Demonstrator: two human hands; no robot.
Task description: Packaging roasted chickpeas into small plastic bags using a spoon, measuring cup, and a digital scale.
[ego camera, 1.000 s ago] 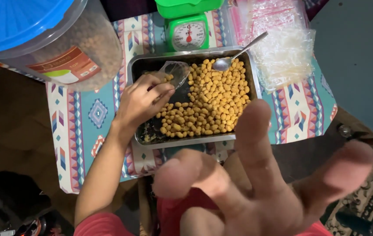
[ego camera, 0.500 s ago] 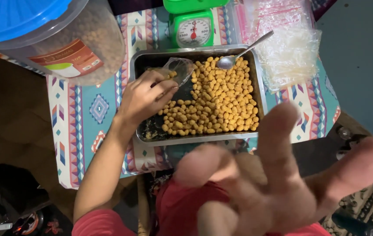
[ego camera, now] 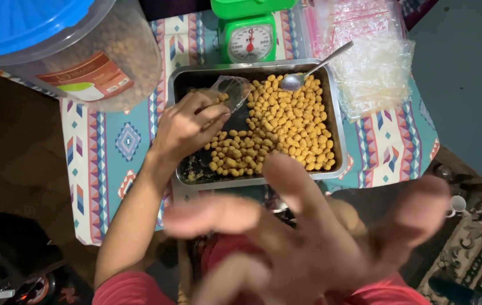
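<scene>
Scale [ego camera: 250,40] behind tray [ego camera: 337,121]; jar [ego camera: 66,51] left, bags [ego camera: 372,70] right

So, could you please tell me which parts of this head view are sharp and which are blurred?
In the head view, the right hand close to the lens is large and blurred; the left hand, tray, snack pieces and spoon are sharp; the floor at left lies in shadow.

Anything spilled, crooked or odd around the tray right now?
No spill: the yellow pellets all lie inside the metal tray, with the spoon propped on its far rim. The one odd thing is the right hand, blurred and spread close to the camera, hiding the tray's near edge. The left hand holds a small clear bag.
</scene>
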